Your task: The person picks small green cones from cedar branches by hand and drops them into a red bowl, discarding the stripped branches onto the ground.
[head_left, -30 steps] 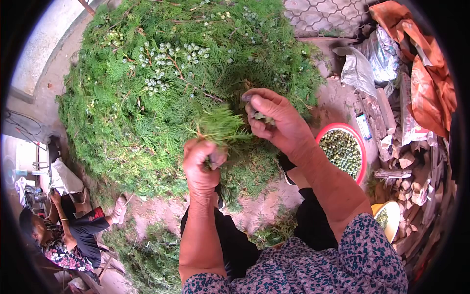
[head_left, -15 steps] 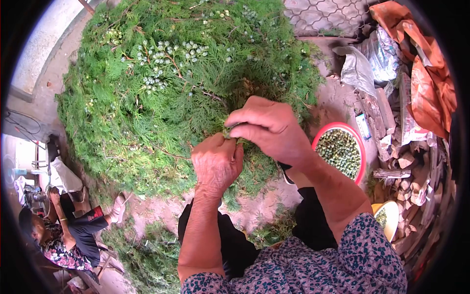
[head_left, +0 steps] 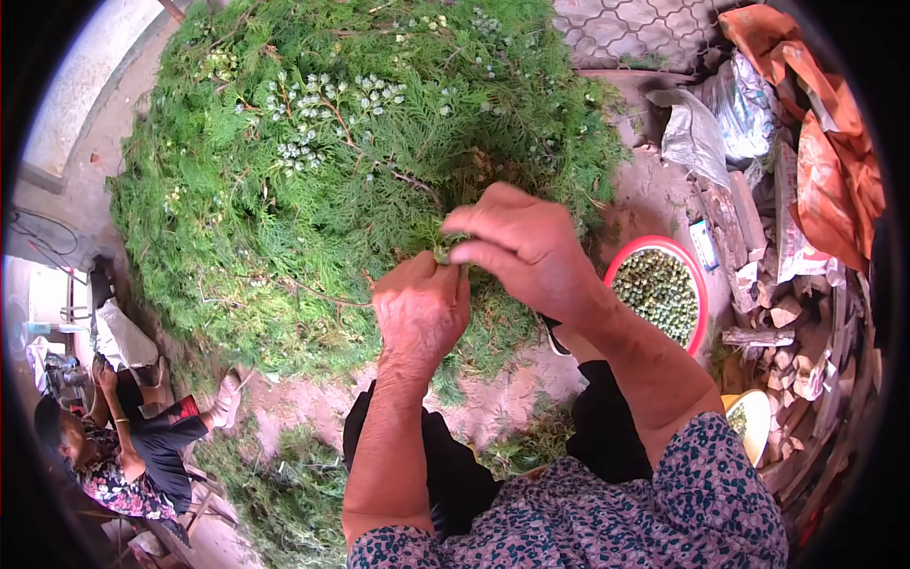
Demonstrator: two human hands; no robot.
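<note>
You have 2 hands on 1 sprig point(head_left: 442, 253). Your left hand point(head_left: 420, 308) is clenched around its stem and your right hand point(head_left: 527, 248) pinches its tip, just above 1 big pile of green branches point(head_left: 303, 180). 1 red bowl point(head_left: 703, 294) of green berries sits beside your right wrist. Your knuckles hide most of the sprig. 1 second ago, your hands were apart.

Glossy red plastic basin point(head_left: 700, 284), feathery matt green sprigs point(head_left: 313, 190), rough wood scraps point(head_left: 791, 322).

sprig point(head_left: 442, 254) mostly hidden under right hand point(head_left: 526, 251), yellow bowl point(head_left: 758, 425) — half behind sleeve point(head_left: 701, 493)
</note>
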